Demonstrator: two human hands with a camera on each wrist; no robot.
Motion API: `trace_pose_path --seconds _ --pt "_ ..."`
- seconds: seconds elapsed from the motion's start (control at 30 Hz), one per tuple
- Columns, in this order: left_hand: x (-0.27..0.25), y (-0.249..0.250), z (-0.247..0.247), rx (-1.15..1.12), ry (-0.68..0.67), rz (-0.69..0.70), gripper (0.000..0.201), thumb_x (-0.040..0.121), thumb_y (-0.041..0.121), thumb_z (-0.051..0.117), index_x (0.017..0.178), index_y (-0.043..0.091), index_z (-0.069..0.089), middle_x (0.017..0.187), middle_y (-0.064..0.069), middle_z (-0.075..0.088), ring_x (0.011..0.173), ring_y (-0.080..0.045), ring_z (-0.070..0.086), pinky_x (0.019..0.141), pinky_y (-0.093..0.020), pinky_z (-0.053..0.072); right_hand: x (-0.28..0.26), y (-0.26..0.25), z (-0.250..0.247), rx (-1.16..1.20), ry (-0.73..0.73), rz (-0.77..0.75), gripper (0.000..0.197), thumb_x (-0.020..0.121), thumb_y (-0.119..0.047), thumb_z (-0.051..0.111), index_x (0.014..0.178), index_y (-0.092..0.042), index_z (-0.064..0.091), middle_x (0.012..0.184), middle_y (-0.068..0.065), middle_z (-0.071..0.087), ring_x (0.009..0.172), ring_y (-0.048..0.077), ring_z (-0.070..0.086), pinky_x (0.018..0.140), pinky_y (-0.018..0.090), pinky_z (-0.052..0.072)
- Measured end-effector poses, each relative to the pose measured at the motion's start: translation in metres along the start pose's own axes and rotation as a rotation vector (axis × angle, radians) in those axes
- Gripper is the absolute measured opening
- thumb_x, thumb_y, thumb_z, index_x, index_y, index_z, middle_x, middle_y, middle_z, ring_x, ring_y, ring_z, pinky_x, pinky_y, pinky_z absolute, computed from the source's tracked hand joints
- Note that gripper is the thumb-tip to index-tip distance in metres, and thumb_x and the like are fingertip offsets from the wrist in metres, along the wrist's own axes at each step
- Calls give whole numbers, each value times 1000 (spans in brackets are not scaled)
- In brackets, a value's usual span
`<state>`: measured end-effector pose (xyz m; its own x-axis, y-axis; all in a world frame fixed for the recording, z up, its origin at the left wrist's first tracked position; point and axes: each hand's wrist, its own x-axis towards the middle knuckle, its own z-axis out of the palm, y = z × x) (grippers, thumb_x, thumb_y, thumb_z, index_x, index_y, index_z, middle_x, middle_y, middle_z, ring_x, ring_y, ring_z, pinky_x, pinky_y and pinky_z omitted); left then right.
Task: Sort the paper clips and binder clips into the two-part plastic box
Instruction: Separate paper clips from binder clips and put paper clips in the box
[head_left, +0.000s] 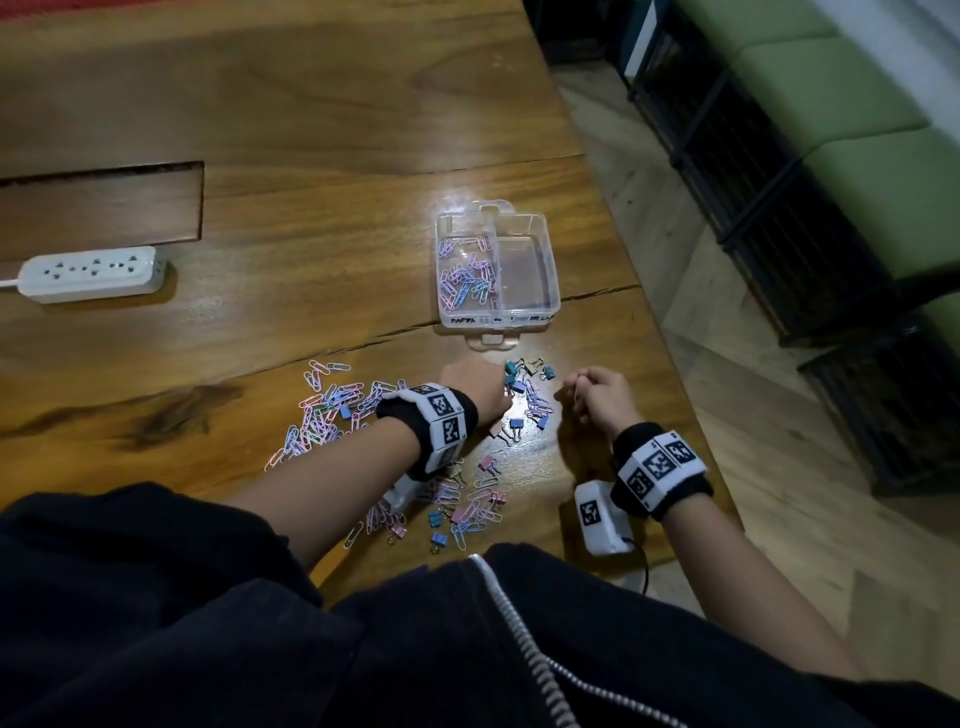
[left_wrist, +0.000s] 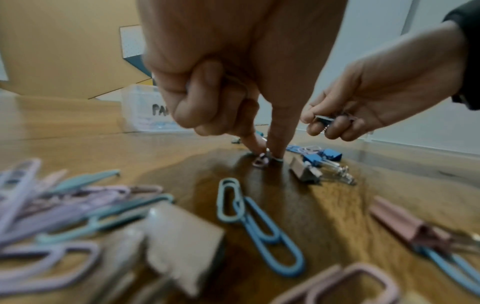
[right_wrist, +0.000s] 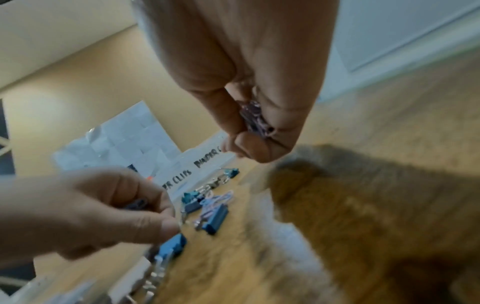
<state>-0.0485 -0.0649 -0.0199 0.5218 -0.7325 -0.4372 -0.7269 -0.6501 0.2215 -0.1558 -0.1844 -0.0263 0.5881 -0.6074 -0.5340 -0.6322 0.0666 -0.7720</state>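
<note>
The clear two-part box (head_left: 550, 280) stands on the wooden table; its left half holds several paper clips (head_left: 467, 280) and its right half is bare. Just in front of it, my left hand (head_left: 475, 387) reaches down among blue binder clips (head_left: 519, 384). In the left wrist view, the left hand (left_wrist: 267, 157) pinches a pink paper clip (left_wrist: 260, 161) against the tabletop. My right hand (head_left: 576, 392) hovers to the right, with its fingers curled round a small bunch of clips (right_wrist: 255, 117). More paper clips (head_left: 332, 410) and binder clips (head_left: 467, 509) lie scattered nearer me.
A white power strip (head_left: 93, 273) lies at the far left, below a rectangular recess (head_left: 104, 202) in the table. The table's right edge (head_left: 675, 364) runs close to my right hand, with floor and black grated furniture (head_left: 779, 218) beyond.
</note>
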Motion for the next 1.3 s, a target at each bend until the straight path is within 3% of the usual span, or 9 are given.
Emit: trace_pose_path --seconds 0.17,0.3,0.5,0.7,0.83,0.93,1.1,1.2,1.3 --pt "-5 -12 3 -31 -126 29 29 94 27 39 86 6 58 77 -5 51 70 -20 48 60 -25 41 0 1 4 -33 -69 24 20 90 -21 49 71 -15 50 66 -2 48 60 12 44 56 22 36" --pt "-8 -16 -2 -660 -152 -40 35 97 23 38 63 17 39 60 1 37 52 -12 33 48 -18 30 -3 0 15 -452 -40 -144 23 80 -31 63 87 -11 54 83 0 57 78 15 54 75 30 47" --pt "-1 -28 -8 -1461 -261 -317 13 93 14 39 82 13 45 63 0 45 44 -10 34 32 -13 26 -4 0 24 -726 -55 -223 19 82 -25 62 91 -11 54 97 9 60 92 24 57 86 39 49" --pt "-5 -15 -6 -636 -94 -123 29 97 30 39 70 20 43 70 2 44 59 -10 41 51 -16 32 -14 6 19 -723 -90 -237 11 89 -19 52 84 -10 49 97 8 51 85 15 46 79 26 39" --pt "-5 -11 3 -95 -39 -125 42 87 48 52 100 8 55 97 -7 61 88 -23 60 70 -30 46 -16 4 9 -546 -51 -169 9 89 -20 52 86 -11 53 90 7 53 83 20 51 74 28 41" --pt "-4 -6 6 1 -22 -84 38 92 38 48 109 5 55 108 -10 62 98 -26 60 74 -31 45 -17 1 -1 -274 -54 -92 14 88 -15 53 74 -16 50 92 14 59 86 27 55 80 37 49" --pt "-7 -9 6 -6 -59 2 31 96 26 35 107 5 53 105 -13 63 92 -27 59 78 -33 48 -22 -5 -17 118 -219 11 19 85 -4 52 72 -16 49 78 2 52 60 13 47 44 16 41" --pt "-10 -11 3 -436 -76 -42 27 95 24 34 92 6 54 82 -11 56 71 -20 50 68 -29 42 -25 -3 -22 208 -285 13 18 86 3 47 78 -12 53 72 3 52 57 11 44 41 13 39" --pt "-13 -20 -3 -1382 -238 -118 31 89 10 25 61 11 40 48 4 42 38 -9 34 40 -16 27 -32 -1 -22 272 -344 1 22 88 4 42 76 -11 55 69 1 52 57 9 44 41 11 37"
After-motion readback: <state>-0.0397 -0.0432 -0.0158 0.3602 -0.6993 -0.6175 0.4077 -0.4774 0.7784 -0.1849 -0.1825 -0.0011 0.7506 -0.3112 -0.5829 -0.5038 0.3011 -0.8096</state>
